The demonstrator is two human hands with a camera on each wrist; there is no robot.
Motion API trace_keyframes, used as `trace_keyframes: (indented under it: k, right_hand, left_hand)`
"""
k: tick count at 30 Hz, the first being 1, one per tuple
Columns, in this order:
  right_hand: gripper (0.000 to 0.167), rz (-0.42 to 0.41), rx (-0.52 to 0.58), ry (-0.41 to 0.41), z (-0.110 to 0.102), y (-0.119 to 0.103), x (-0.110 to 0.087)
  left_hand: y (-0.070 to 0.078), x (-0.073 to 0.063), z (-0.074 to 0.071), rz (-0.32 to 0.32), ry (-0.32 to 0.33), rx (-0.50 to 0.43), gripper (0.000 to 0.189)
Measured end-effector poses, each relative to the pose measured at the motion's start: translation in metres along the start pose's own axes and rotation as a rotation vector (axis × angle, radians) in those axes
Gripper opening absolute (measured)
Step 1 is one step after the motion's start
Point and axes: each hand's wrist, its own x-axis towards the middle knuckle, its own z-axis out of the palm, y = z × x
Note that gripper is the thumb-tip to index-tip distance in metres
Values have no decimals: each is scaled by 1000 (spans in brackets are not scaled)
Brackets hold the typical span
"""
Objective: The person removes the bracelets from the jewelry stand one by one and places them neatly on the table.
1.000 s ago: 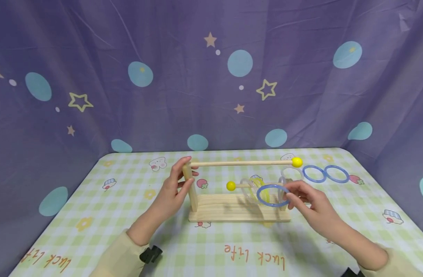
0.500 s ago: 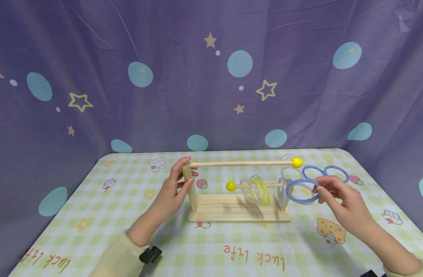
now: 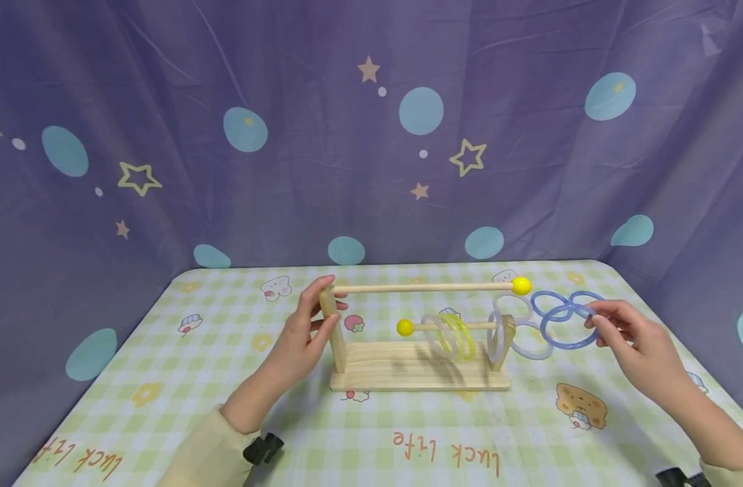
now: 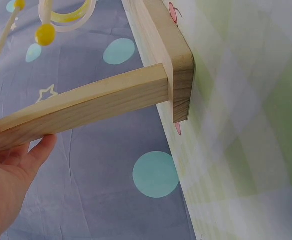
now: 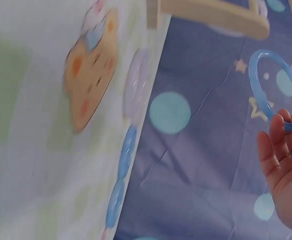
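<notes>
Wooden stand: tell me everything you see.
The wooden stand, pale and grained, sits upright on the checked cloth. Its base has an upright at each end, the left upright taller. Each upright bears a rod tipped with a yellow ball, the rods pointing opposite ways. The upper rod is bare; rings, some yellow, hang on the lower rod. The left hand grips the left upright near its top.

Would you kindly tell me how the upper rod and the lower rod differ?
The upper rod is bare, while the lower rod carries yellow rings and others. The upper rod looks longer than the lower rod. The upper rod extends rightward from the left post; the lower rod extends leftward from the right post. Both are pale wood, tipped with yellow balls.
</notes>
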Motion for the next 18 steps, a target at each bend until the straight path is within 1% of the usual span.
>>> trace_keyframes:
  k: [4, 8, 14, 18]
  right_hand:
    - [14, 64, -24, -35, -7, 16, 0]
    - [14, 103, -54, -79, -13, 33, -1]
    - [14, 114, -139, -175, -23, 55, 0]
    - [15, 129, -200, -234, -27, 64, 0]
  left_hand:
    - [1, 0, 0, 5, 2, 3, 62]
    - [1, 0, 0, 4, 1, 6, 62]
    - [0, 0, 0, 9, 1, 7, 64]
    - [0, 0, 1, 7, 2, 2, 63]
